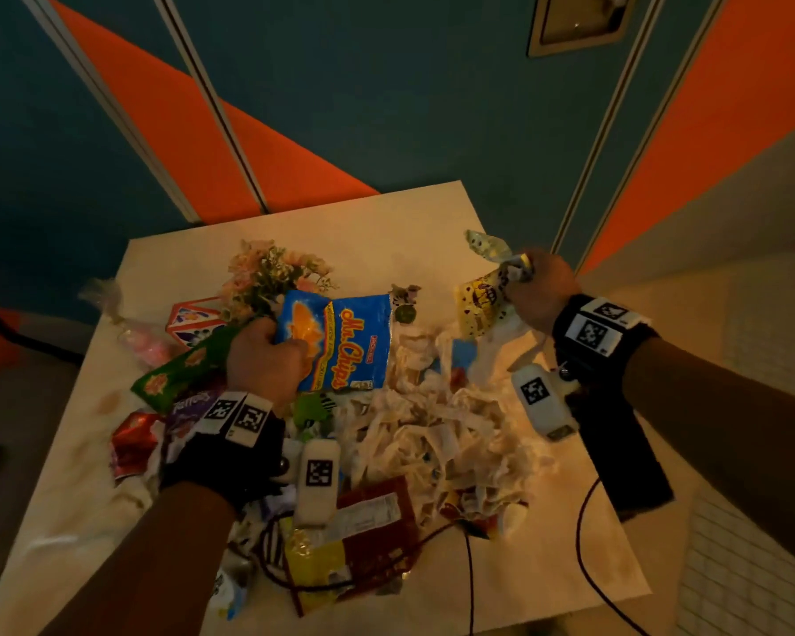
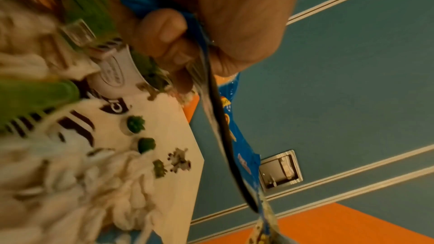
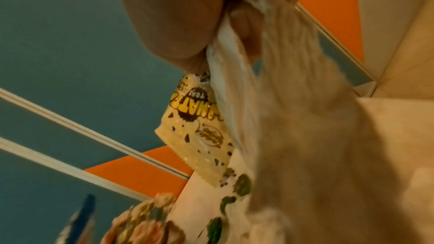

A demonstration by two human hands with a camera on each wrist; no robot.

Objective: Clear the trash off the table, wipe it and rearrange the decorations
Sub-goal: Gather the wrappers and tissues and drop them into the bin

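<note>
The table [image 1: 386, 222] is heaped with trash. My left hand [image 1: 290, 348] grips a blue "Mr. Chips" bag [image 1: 345, 342] by its left edge, together with a green wrapper [image 1: 180, 369]. The left wrist view shows the fingers [image 2: 164, 31] curled round the blue bag [image 2: 237, 136], with the green wrapper [image 2: 89, 6] beside them. My right hand [image 1: 517, 277], raised over the table's right side, grips a yellow spotted wrapper [image 1: 478, 309], a clear wrapper [image 1: 487, 243] and white paper strips [image 3: 281, 99]. A flower bouquet [image 1: 271, 273] and small green plants [image 1: 405, 309] stand behind the trash.
Shredded paper [image 1: 441, 429] fills the table's middle. A red wrapper [image 1: 134, 438], a purple wrapper [image 1: 189, 401], a dark red packet [image 1: 377, 511] and a yellow packet [image 1: 313, 557] lie nearer me. A red-and-white cube [image 1: 193, 319] sits at the left. Cables [image 1: 469, 566] trail off the near edge.
</note>
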